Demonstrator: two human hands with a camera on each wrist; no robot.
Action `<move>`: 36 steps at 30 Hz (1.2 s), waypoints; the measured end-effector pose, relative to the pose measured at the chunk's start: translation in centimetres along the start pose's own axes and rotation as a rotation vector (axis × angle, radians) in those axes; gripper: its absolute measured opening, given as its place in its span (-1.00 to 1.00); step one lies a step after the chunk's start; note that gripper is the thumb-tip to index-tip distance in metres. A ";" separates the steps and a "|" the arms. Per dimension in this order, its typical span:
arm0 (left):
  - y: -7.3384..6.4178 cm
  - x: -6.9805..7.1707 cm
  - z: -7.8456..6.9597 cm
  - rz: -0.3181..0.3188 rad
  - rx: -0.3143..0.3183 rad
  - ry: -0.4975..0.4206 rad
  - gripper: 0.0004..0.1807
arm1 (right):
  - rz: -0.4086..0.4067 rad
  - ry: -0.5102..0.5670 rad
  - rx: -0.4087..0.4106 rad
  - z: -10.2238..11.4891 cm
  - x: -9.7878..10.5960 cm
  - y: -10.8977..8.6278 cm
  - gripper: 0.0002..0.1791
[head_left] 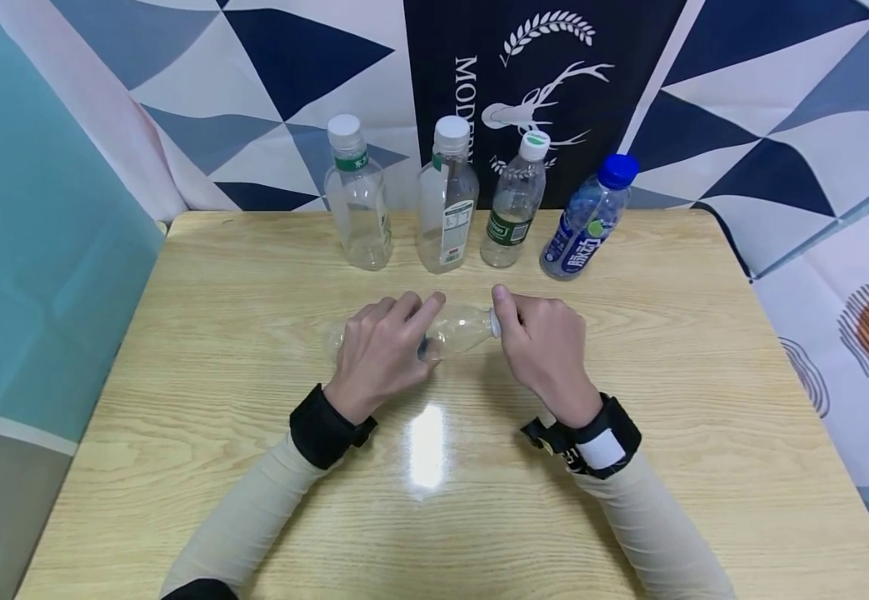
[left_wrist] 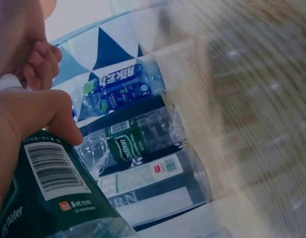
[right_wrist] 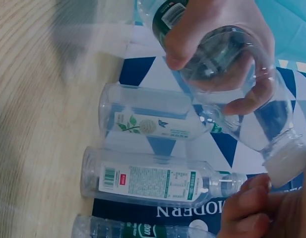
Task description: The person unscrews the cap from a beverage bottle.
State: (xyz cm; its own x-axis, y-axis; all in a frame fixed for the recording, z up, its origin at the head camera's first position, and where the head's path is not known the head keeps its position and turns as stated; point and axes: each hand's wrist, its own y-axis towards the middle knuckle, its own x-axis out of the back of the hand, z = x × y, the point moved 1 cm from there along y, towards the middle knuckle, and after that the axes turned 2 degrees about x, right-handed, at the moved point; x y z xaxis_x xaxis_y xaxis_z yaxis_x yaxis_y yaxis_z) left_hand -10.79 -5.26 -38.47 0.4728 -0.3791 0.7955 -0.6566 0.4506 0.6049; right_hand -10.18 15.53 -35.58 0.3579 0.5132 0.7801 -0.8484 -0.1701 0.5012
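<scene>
A clear plastic bottle (head_left: 466, 327) lies on its side above the wooden table, its neck pointing right. My left hand (head_left: 385, 346) grips it round the body, over a dark green label (left_wrist: 31, 198) with a barcode. The bottle's white cap (right_wrist: 286, 166) is on its neck. My right hand (head_left: 546, 342) holds the cap end, thumb up along it and the other fingers curled in. In the head view the left hand hides most of the label, and the right hand covers part of the cap.
Behind the hands stand several capped bottles in a row: a clear one (head_left: 362, 221), another with a white label (head_left: 434, 208), one with a green label (head_left: 516, 200) and a blue-capped one (head_left: 584, 225). A patterned cloth (head_left: 269, 75) hangs behind the table (head_left: 202, 333).
</scene>
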 end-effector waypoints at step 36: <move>0.0 -0.3 0.1 0.035 0.005 -0.036 -0.44 | -0.063 0.040 0.206 -0.7 -0.1 0.7 -0.40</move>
State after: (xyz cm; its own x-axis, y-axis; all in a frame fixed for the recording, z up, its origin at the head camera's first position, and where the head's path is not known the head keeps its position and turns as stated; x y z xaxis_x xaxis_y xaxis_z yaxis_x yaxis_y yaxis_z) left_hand -10.95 -5.23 -38.69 0.4283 -0.3923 0.8141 -0.6750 0.4601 0.5768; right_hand -11.03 15.93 -35.55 0.3885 0.5608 0.7312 -0.7260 -0.3024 0.6177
